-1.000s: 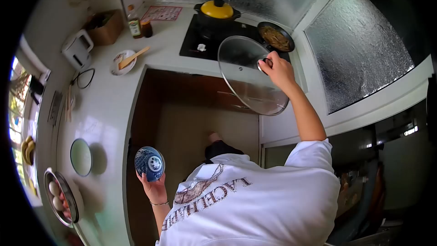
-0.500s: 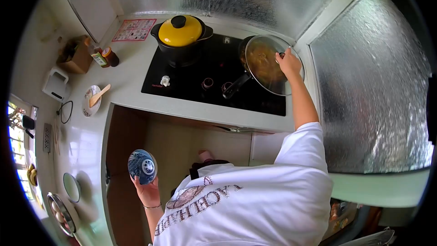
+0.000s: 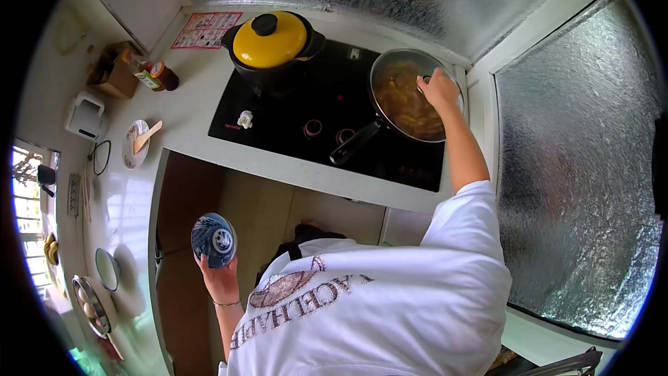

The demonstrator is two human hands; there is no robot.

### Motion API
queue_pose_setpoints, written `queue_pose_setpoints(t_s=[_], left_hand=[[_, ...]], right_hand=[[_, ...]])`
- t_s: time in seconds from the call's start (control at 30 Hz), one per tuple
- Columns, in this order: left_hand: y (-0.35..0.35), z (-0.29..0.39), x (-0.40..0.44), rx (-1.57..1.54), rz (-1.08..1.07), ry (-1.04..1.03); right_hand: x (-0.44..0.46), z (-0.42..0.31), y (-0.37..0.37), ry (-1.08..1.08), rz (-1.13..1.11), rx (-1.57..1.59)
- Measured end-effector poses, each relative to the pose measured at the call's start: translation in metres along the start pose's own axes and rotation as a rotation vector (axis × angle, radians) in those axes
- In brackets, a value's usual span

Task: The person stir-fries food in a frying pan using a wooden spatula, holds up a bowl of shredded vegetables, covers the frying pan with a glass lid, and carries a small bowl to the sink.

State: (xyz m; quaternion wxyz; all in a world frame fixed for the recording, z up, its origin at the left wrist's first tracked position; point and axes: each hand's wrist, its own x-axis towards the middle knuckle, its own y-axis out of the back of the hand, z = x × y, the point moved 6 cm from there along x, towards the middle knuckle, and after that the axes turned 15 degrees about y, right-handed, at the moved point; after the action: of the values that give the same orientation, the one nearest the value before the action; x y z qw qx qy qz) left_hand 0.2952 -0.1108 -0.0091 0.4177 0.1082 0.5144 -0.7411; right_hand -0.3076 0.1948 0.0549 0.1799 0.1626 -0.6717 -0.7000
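Note:
My right hand (image 3: 441, 90) is closed on the knob of a round glass lid (image 3: 407, 59), which covers the black frying pan (image 3: 356, 143) at the right of the cooktop. Brownish food with some green shows through the glass. Low at the left, my left hand (image 3: 220, 280) grips a blue-and-white patterned bowl (image 3: 209, 238), tilted so that its inside faces me. Nothing can be made out in the bowl apart from its pattern.
A black pot with a yellow lid (image 3: 270, 45) stands on the black cooktop (image 3: 278, 122), near a small white object (image 3: 245, 120). Along the left counter are sauce bottles (image 3: 164, 76), a plate with a wooden spatula (image 3: 145, 138), a pale bowl (image 3: 106, 269) and a container with eggs (image 3: 87, 303).
The glass lid has come down from a raised, offset position onto the frying pan, with my right hand still on its knob. My left hand keeps its hold on the bowl. The view has shifted slightly.

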Motion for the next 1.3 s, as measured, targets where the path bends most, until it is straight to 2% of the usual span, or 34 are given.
queue_pose_setpoints(t_s=[0.37,0.67,0.73,0.77,0.83,0.87,0.9,0.97,1.0,1.03,1.1,1.17,1.23,1.27,1.3], left_hand=[[-0.001,-0.007,0.000,0.010,0.008,0.016],[-0.002,-0.007,-0.006,0.006,0.039,-0.002],[0.004,-0.006,-0.008,0.009,0.025,-0.014],[0.012,-0.007,-0.009,-0.028,0.018,0.005],[0.022,-0.008,-0.011,-0.067,0.013,0.023],[0.025,-0.007,-0.006,-0.088,-0.009,0.023],[0.027,-0.008,-0.007,-0.117,-0.018,0.030],[0.029,-0.007,-0.010,-0.132,-0.005,0.009],[0.031,-0.004,-0.014,-0.140,0.006,-0.015],[0.032,-0.002,-0.016,-0.148,0.014,-0.020],[0.033,0.003,-0.023,-0.107,-0.006,-0.092],[0.042,0.008,-0.031,-0.127,0.016,-0.125],[0.054,0.014,-0.038,-0.155,0.039,-0.163],[0.056,0.016,-0.044,-0.148,0.058,-0.173],[0.059,0.018,-0.046,-0.141,0.074,-0.182]], right_hand=[[0.000,-0.006,0.000,0.016,0.005,0.037],[0.005,-0.007,0.007,0.059,-0.109,-0.010],[-0.008,-0.024,0.050,0.074,0.160,-0.077],[-0.024,-0.048,0.079,0.090,0.157,-0.081],[-0.085,-0.125,0.139,0.403,0.391,0.571],[-0.116,-0.156,0.143,0.550,0.527,0.806],[-0.145,-0.190,0.146,0.795,0.620,0.886],[-0.197,-0.251,0.113,1.207,0.540,1.047],[-0.224,-0.283,0.093,1.236,0.382,1.064],[-0.243,-0.307,0.058,1.136,0.151,1.243],[-0.278,-0.339,-0.032,0.816,-0.250,1.399],[-0.279,-0.314,-0.132,0.444,-0.104,1.437],[-0.249,-0.252,-0.186,0.189,0.146,1.093],[-0.229,-0.229,-0.152,0.284,0.367,0.820],[-0.207,-0.206,-0.145,0.292,0.429,0.768]])
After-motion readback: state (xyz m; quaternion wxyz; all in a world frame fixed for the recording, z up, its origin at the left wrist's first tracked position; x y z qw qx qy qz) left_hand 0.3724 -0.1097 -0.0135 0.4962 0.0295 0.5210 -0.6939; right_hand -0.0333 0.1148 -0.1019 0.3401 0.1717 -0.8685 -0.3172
